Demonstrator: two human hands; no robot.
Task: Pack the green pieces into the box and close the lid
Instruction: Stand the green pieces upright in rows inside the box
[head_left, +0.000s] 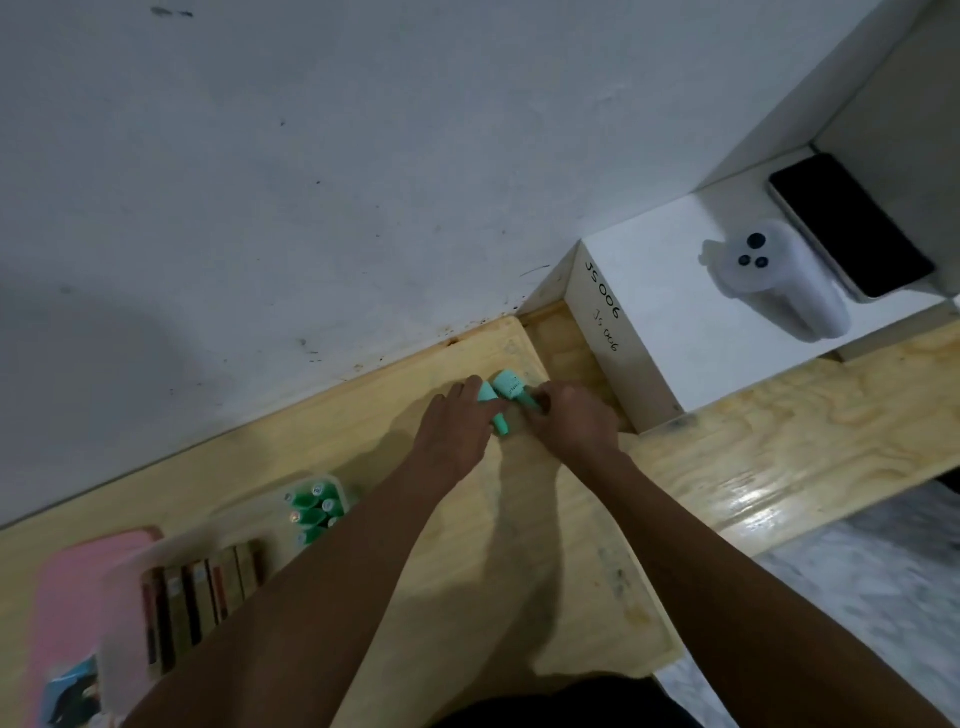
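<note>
Both hands work at the far edge of the pale wooden worktop (337, 436), close to the white wall (311, 182). A small cluster of loose mint-green plastic pieces (506, 395) lies between them. The right hand (571, 423) has a narrow grip, with its fingers curled round the end of one piece. The left hand (457, 434) lays its fingers against the other side of the cluster, and it cannot be told whether that grip actually pinches anything.

The clear plastic box (122, 613) stands well apart, near the person's left. It holds other green pieces (311, 509) and a row of brown sticks (202, 587), and the pink lid (78, 582) lies beside it.

The main risk is the long carry. Several smooth pieces gathered at once could slip from a loose grip and roll across the worktop or off its edge. The green corner of the box already looks crowded, so pieces left standing proud there could stop the lid from seating.
</note>
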